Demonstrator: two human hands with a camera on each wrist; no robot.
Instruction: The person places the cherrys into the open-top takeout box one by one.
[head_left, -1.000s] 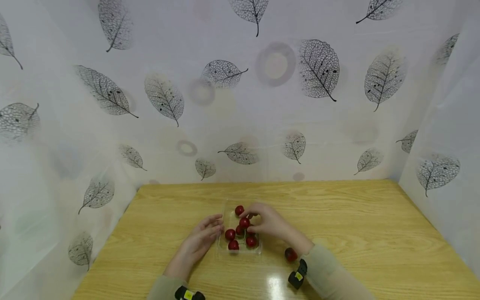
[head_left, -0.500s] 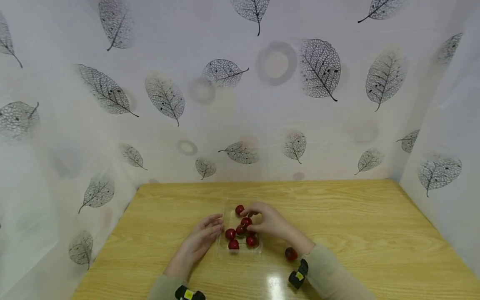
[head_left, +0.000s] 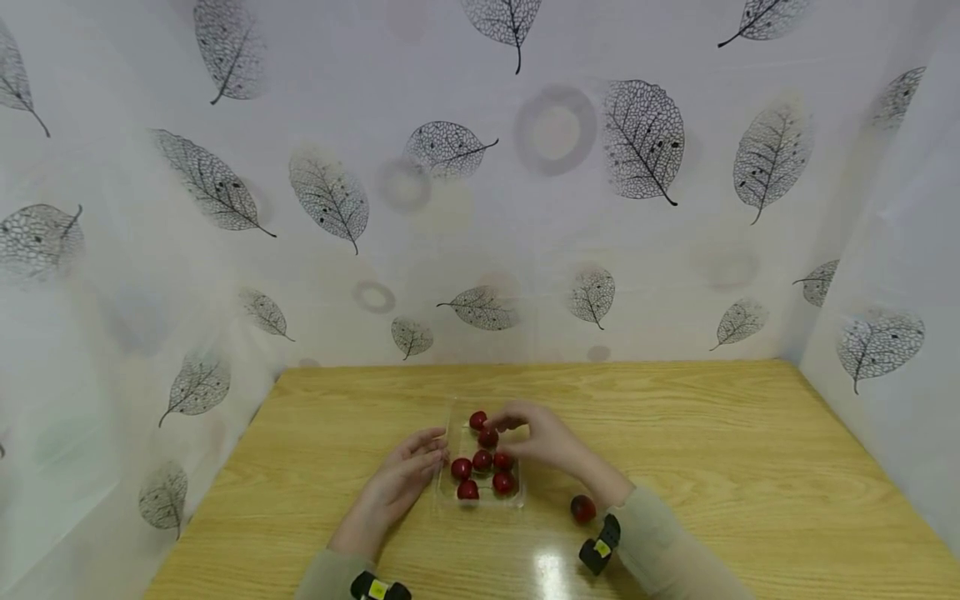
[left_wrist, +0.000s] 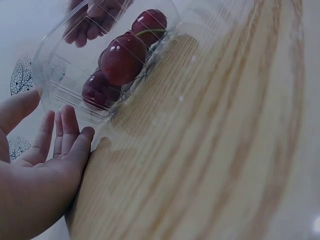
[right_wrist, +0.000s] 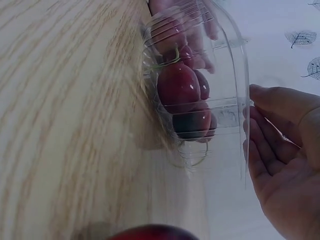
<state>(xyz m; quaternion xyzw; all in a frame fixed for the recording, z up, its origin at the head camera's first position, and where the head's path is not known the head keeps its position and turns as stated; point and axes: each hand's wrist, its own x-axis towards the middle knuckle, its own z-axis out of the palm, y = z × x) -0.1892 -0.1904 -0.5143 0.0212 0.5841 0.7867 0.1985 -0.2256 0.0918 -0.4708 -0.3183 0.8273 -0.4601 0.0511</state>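
Observation:
A clear plastic box stands on the table with several dark red cherries in it. One cherry lies just left of my right hand, whose fingers reach over the box's right rim, spread apart. In the right wrist view those relaxed fingers show at the box wall, with nothing gripped. My left hand rests at the box's left side, fingers extended. From the left wrist view, its fingertips are right at the box's end, below the cherries.
A loose cherry lies on the wooden table, close to the right wrist. Its top edge shows low in the right wrist view. A leaf-patterned sheet walls the table's back and sides.
The cherry under my right fingers has settled slightly farther back in the box. My right hand has loosened and drawn a little to the right. The left hand stays put.

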